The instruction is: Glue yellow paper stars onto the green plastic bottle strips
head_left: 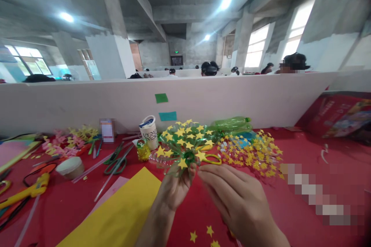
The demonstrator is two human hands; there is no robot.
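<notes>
A green plastic bottle craft (189, 156), its strips fanned out and tipped with yellow paper stars, is held up over the red table. My left hand (177, 187) grips it from below, fingers wrapped at its base. Close to its right side is my right hand (237, 197), fingers pressed together and pointing left at the craft; whether something small is between the fingertips cannot be made out. Loose yellow stars (210, 230) lie on the table below the hands. Behind the craft, yellow-handled scissors (213, 158) are partly hidden.
Yellow paper (121, 212), green scissors (116, 164), a yellow glue gun (39, 187) and a small tub (70, 168) lie left. A white cup (149, 135) and green bottles (232, 124) stand near the white partition (116, 100). Star-covered crafts (252, 152) sit right. People are beyond.
</notes>
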